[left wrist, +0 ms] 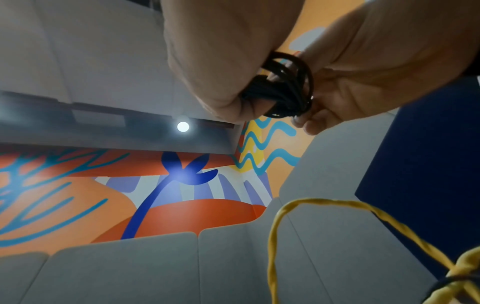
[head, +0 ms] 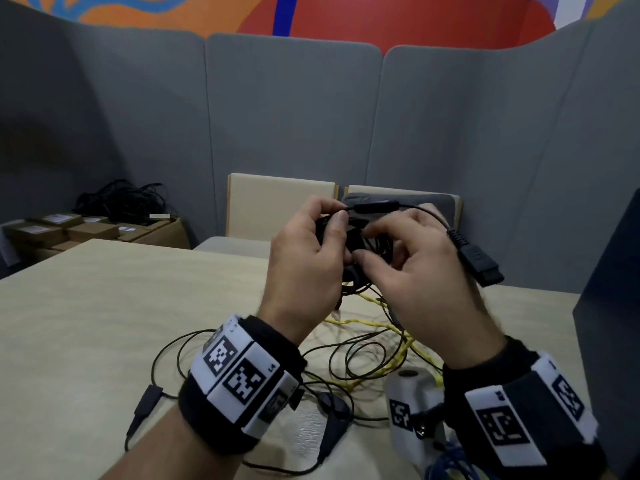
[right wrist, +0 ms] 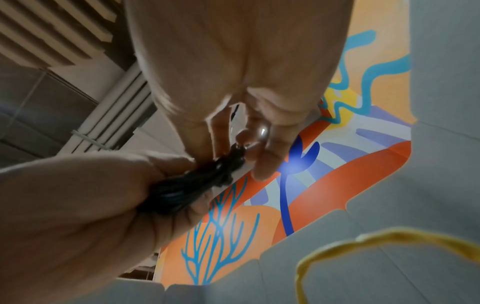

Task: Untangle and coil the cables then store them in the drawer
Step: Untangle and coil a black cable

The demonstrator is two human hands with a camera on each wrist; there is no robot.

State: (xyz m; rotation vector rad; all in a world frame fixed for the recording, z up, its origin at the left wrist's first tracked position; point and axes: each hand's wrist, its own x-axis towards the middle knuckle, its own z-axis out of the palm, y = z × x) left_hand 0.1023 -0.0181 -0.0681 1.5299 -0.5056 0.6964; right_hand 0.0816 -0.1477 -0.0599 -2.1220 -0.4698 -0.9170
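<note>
The left hand (head: 304, 251) is clamping the coiled black cable (head: 360, 242) above the worktop (head: 104, 306) so its loops stay gathered, while the right hand (head: 415, 258) fingers (head: 372, 256) are pinching a strand to wind it.

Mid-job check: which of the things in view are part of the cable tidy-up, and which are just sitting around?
Part of the job:
- black cable bundle, gripped by both hands, left and right
- twisted yellow cable on the table
- thin loose black cables on the table

Just lying about:
- brown cardboard boxes
- pile of black cords on those boxes
- beige chairs
</note>
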